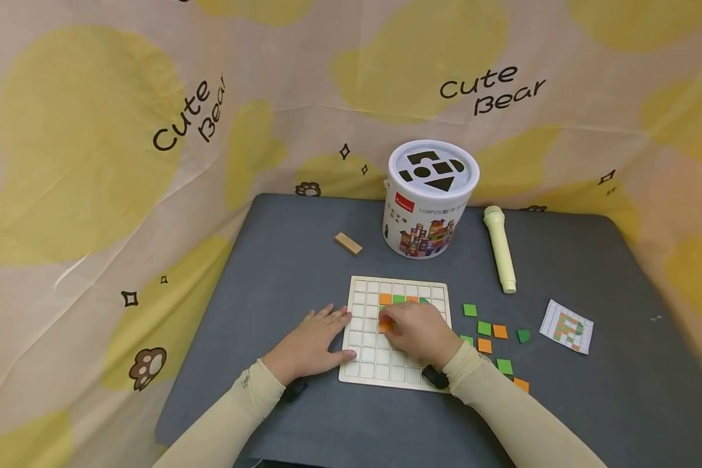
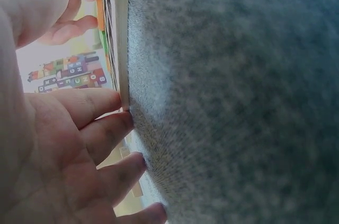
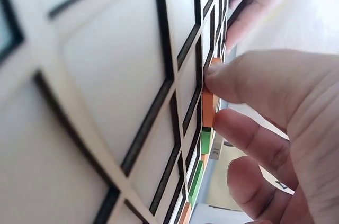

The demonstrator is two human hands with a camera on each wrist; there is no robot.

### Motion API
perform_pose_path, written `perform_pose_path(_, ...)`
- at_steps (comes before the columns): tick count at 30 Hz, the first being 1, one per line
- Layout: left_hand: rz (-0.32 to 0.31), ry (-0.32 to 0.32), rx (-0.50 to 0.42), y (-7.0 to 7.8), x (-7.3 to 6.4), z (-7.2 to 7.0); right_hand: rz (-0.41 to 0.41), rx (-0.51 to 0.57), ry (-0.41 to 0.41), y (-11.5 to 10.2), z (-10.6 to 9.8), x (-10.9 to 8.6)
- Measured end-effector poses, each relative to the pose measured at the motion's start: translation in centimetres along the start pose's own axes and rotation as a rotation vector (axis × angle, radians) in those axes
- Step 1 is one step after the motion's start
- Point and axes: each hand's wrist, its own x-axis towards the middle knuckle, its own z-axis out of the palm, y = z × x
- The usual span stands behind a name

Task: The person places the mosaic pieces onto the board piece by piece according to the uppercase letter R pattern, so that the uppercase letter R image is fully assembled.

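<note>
A pale wooden grid board [image 1: 367, 355] lies flat on the table. My left hand [image 1: 310, 341] rests at its left edge, fingers spread, with thumb and fingertips right at the rim. Over the middle of the board, my right hand [image 1: 420, 330] pinches an orange square tile [image 3: 208, 108] between thumb and index finger, low in a cell. In the head view this orange tile [image 1: 385, 327] shows just under the fingertips. A row of orange and green tiles [image 1: 398, 299] sits in cells above it. The right hand hides part of the board.
Several loose green and orange tiles [image 1: 483, 328] lie to the right of the board. Beyond them is a pattern card [image 1: 567, 327]. A white bucket [image 1: 429, 214], a small wooden block [image 1: 348, 244] and a pale yellow toy microphone [image 1: 500, 250] stand or lie toward the back.
</note>
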Motion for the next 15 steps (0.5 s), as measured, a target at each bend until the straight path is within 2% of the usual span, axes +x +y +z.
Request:
perform_pose_path(9,-0.009,-0.005,0.012,0.0,0.3,0.0,0.012,0.014,0.014,0.1,-0.4,-0.3)
perform_pose_path(15,-0.010,-0.009,0.022,0.0,0.4,0.1,0.092,0.023,0.054,1.9,-1.0,-1.7)
